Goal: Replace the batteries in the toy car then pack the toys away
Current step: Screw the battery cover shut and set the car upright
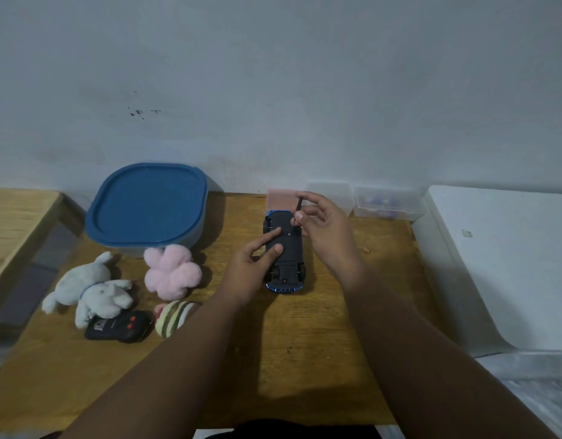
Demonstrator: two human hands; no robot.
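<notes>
A blue toy car point(289, 261) lies upside down on the wooden table point(305, 359), its dark underside facing up. My left hand point(254, 264) rests on the underside, index finger and thumb pressing on it. My right hand point(324, 226) pinches a thin dark screwdriver point(297, 210) whose tip touches the underside near the car's far end. A white plush rabbit point(89, 289), a pink fluffy toy point(172, 270), a striped ball toy point(173, 318) and a black remote control point(118, 326) lie to the left.
A container with a blue lid point(146, 204) stands at the back left. Two clear plastic boxes point(388, 202) and a pink block point(281, 198) sit against the wall. A white surface point(501, 264) borders the table's right edge.
</notes>
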